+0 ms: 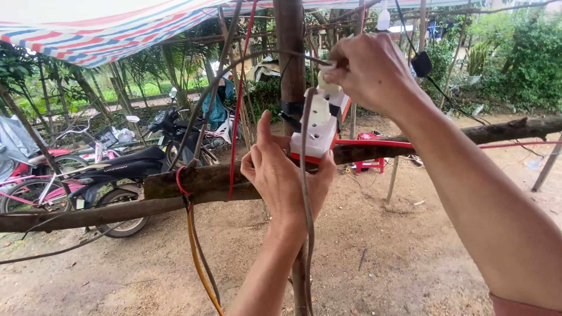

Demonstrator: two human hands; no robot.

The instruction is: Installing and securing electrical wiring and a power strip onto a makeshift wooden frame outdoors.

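Up against the wooden post (291,52): white power strip (316,131) with an orange back, cupped from below by the left hand (284,175), fingers wrapped round its lower end. Right hand (366,70) clenched on a white plug (329,79) at the strip's top (grey cable (305,193) dangling across the left wrist). Motorbikes (117,172) parked behind, beyond the horizontal log (175,187).

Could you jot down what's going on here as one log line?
left hand: steadies power strip from below | right hand: grips white plug at strip's top | strip: against wooden post
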